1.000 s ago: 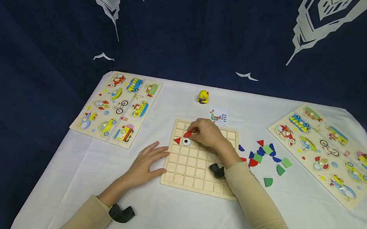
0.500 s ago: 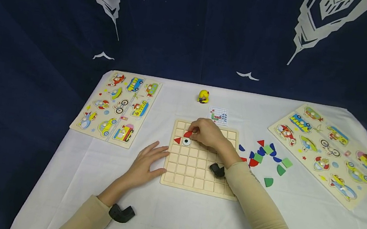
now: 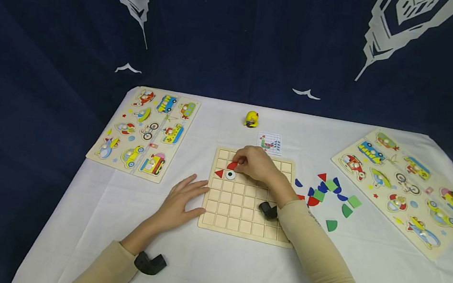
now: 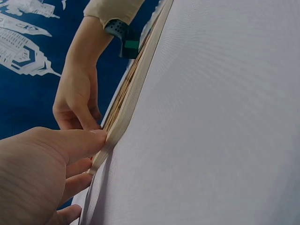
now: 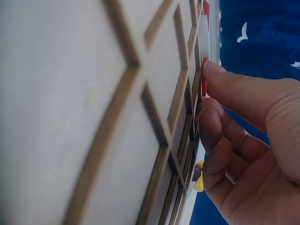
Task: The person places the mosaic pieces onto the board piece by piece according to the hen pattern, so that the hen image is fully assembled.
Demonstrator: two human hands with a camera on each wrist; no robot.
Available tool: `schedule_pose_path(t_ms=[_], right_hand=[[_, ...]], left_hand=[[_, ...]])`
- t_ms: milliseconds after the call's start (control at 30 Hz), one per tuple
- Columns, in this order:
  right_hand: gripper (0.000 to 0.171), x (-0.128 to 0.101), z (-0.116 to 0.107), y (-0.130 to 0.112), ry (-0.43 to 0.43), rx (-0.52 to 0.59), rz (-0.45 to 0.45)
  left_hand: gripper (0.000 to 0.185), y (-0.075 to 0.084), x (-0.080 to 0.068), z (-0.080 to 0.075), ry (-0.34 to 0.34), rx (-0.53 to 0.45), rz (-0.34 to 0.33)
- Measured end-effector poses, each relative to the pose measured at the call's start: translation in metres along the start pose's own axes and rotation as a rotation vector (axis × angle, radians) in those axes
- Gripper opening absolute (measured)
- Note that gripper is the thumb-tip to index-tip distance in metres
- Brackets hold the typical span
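A wooden grid board (image 3: 235,212) lies on the white-covered table. My right hand (image 3: 255,165) is over its upper rows, pinching a red rounded piece (image 3: 232,166) in a cell; in the right wrist view the thumb touches the red piece (image 5: 204,77) and the fingers are curled. Below that piece sits a white disc with a black dot (image 3: 230,175), with a red triangle (image 3: 219,174) left of it. My left hand (image 3: 180,202) rests at the board's left edge, fingers spread and fairly straight. In the left wrist view its thumb touches the board rim (image 4: 123,119).
Loose blue, green and red pieces (image 3: 319,195) lie right of the board. Behind it are a pattern card (image 3: 269,143) and a yellow duck figure (image 3: 251,119). Vehicle picture boards stand at left (image 3: 142,134) and right (image 3: 404,190). A dark blue curtain (image 3: 241,37) hangs behind.
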State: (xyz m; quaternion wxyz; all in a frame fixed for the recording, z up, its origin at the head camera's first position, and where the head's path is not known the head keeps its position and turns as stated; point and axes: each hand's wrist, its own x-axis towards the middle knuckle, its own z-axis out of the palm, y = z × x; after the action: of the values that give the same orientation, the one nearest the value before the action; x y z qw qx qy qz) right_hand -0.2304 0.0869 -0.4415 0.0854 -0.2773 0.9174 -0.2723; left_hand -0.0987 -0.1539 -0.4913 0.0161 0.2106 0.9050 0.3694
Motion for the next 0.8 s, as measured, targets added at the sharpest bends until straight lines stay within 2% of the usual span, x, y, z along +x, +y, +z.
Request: schedule_pose_path(t_ms=[267,433,567,800], right_hand=[[0.015,-0.004,-0.009,-0.002,0.020,0.046,0.028],[0.017,-0.017,-0.026,-0.005,0.082,0.041,0.026],[0.017,-0.039,-0.041,-0.004,0.155,0.058,0.016],[0.017,-0.095,-0.053,0.009,0.263,0.073,0.035]], left_hand=[[0.053,0.000,0.000,0.000,0.004,-0.005,-0.002],[0.053,0.001,0.000,0.001,0.004,-0.010,-0.008],[0.053,0.001,0.000,0.001,0.004,-0.011,-0.006],[0.054,0.001,0.000,0.001,0.003,-0.002,-0.012]])
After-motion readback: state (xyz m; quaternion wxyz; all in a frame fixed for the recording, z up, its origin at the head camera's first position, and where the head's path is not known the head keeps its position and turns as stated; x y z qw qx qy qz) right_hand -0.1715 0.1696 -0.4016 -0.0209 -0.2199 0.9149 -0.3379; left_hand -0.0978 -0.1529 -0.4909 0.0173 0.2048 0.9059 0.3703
